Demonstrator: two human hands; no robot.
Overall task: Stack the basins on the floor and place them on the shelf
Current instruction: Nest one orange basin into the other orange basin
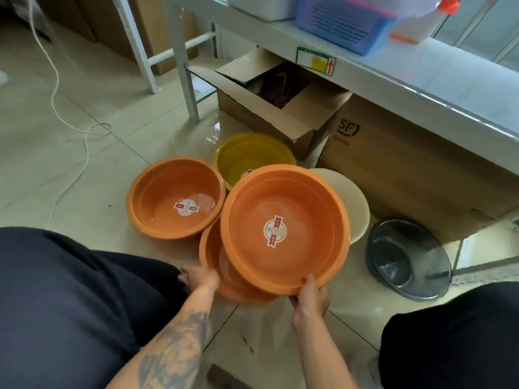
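Note:
My right hand (pixel 309 299) grips the near rim of an orange basin (pixel 303 209), held tilted above a second orange basin (pixel 213 256) on the floor. My left hand (pixel 200 277) rests on that lower basin's left rim. A third orange basin (pixel 157 197) sits on the tiles to the left. Behind them stand a yellow basin (pixel 252 153) and a cream basin (pixel 354 197), partly hidden by the lifted one. A dark grey basin (pixel 407 259) lies tipped on the right. The grey shelf (pixel 393 68) runs overhead at the upper right.
Two cardboard boxes, one open (pixel 275 108) and one closed (pixel 407 169), stand under the shelf. A blue perforated basket (pixel 342 23) sits on the shelf. A white cable (pixel 84 136) trails across the floor at left. My knees frame the lower corners.

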